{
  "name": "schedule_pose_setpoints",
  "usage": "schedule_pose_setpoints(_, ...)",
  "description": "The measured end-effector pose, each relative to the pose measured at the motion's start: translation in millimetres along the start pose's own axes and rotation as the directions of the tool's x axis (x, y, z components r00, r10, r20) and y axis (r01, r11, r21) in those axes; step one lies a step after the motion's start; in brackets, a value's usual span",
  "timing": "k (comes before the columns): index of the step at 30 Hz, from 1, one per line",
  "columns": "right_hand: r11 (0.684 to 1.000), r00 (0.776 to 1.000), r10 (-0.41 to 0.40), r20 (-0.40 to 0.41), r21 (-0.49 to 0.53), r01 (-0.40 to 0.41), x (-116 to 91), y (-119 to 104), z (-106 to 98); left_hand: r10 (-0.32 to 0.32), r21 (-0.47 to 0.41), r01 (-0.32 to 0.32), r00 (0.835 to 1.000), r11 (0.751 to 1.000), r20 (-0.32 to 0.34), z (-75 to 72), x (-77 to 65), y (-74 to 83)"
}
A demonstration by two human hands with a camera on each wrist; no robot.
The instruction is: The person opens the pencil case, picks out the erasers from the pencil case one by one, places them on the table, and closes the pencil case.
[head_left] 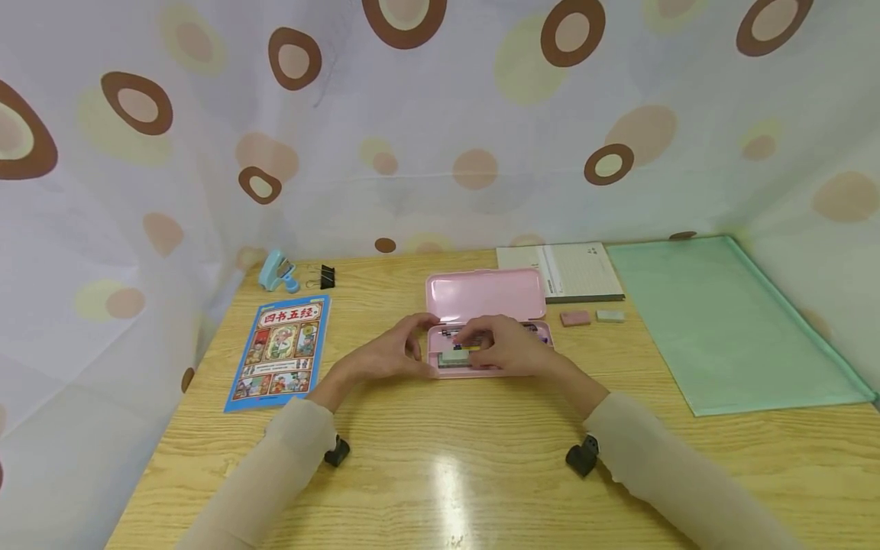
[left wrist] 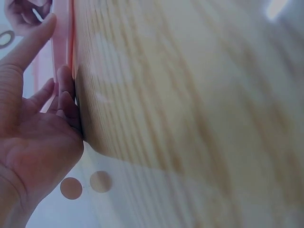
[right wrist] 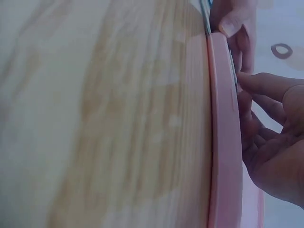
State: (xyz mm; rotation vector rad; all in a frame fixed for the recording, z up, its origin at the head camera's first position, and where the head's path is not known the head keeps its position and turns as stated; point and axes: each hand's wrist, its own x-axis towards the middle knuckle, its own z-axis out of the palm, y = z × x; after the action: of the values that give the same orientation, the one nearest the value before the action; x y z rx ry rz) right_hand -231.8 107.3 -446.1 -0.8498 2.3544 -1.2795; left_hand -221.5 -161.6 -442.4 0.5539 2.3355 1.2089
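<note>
head view: left hand (head_left: pixel 386 353) grips pink pencil case (head_left: pixel 485 296), likely steadying it; right hand (head_left: pixel 512 346) reaches in, grasp unclear

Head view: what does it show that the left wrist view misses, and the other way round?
Only the head view: the book, stapler-like tool, binder clip, notepad, pink block, pale block and green sheet.
Only the left wrist view: the left grip's palm side.
Both: parts of the left grip, right grip, pink case, wooden table and patterned backdrop.
</note>
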Motion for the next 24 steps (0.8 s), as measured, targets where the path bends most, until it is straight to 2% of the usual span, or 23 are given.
schedule_pose_setpoints(4, 0.997, 1.0, 0.012, -0.023, -0.07, -0.014, 3, -4, 5, 0.007, 0.013, -0.007, 1.0, 1.0, -0.01, 0.3, 4.9, -12.4)
schedule_pose_setpoints(9, 0.994, 0.997, 0.04, -0.071, -0.098, -0.046, 4, -7, 9, 0.009, 0.012, -0.009, 1.0, 1.0, -0.007, -1.3, 5.3, -15.8)
schedule_pose_setpoints(17, 0.997, 0.992, 0.064, -0.106, -0.032, -0.068, -4, -3, 4, 0.0, 0.021, 0.0, 1.0, 1.0, -0.001, -1.7, 5.0, -16.1)
schedule_pose_setpoints(24, 0.994, 0.983, 0.1, -0.155, 0.05, -0.093, -24, 5, -15, 0.008, 0.016, -0.008, 1.0, 1.0, 0.007, -1.5, 5.5, -14.5)
